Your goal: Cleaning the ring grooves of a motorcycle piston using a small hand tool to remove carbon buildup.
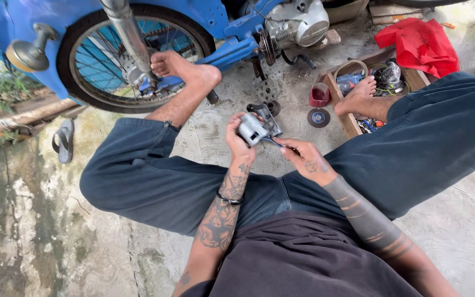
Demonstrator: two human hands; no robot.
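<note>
I sit on a concrete floor with my legs spread. My left hand (238,142) grips a small grey and black metal engine part (258,127) held above my lap. My right hand (305,158) pinches a thin tool (275,144) whose tip touches the underside of that part. Both forearms reach out from my dark shirt. My left foot (180,66) rests against the rear wheel (133,55) of a blue motorbike, beside its chrome exhaust pipe (130,36).
The motorbike's engine (298,25) is at the top centre. A wooden toolbox (349,118) with tools lies under my right foot (358,96). A red cloth (421,44), a red cup (320,94), a round disc (318,117) and a grey sandal (64,140) lie on the floor.
</note>
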